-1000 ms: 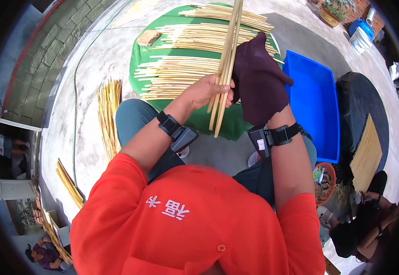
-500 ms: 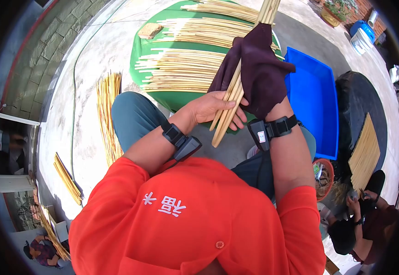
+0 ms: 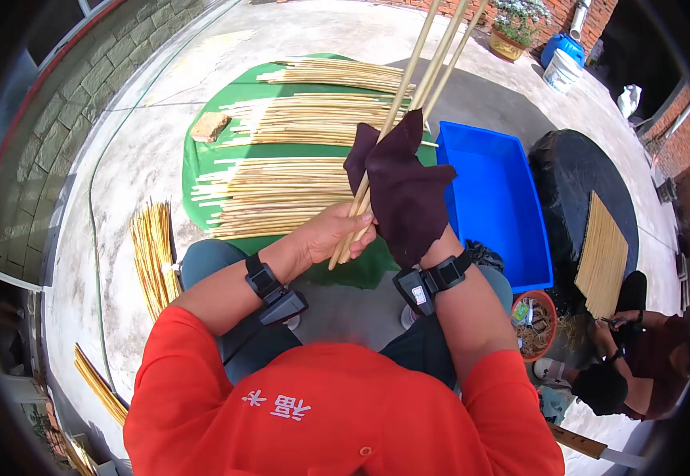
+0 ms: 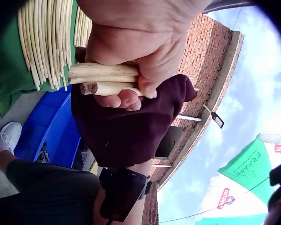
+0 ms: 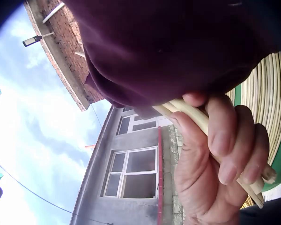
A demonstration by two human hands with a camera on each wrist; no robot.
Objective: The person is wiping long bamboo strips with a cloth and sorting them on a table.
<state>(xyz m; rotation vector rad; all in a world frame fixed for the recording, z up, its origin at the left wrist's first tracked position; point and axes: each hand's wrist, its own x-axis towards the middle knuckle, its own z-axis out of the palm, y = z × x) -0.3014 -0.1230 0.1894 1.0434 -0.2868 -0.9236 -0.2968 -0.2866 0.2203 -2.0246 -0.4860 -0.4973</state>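
Note:
Several pale peeled sticks (image 3: pixel 438 63) slant upward, their tops spread apart above a dark purple cloth (image 3: pixel 408 186). Just below the cloth, my left hand (image 3: pixel 333 234) grips their lower ends, thumb over them; the cut ends (image 4: pixel 103 77) stick out past the thumb in the left wrist view. The cloth covers my right hand and is folded around the sticks, so its fingers are hidden; only the wrist shows below. In the right wrist view the left fingers (image 5: pixel 229 140) curl round the sticks, close under the cloth (image 5: pixel 154 51).
Rows of sticks (image 3: pixel 281 178) lie on a green sheet (image 3: pixel 202 178) in front, with a brick (image 3: pixel 209 127) at its left. A blue tray (image 3: pixel 492 206) and an orange basin (image 3: pixel 534 325) stand to the right. Another person (image 3: pixel 638 357) sits at lower right.
The left fingers, spread half a second ago, now curl round the sticks. The cloth no longer reaches as far up them, and their tops have fanned out. The head view has shifted.

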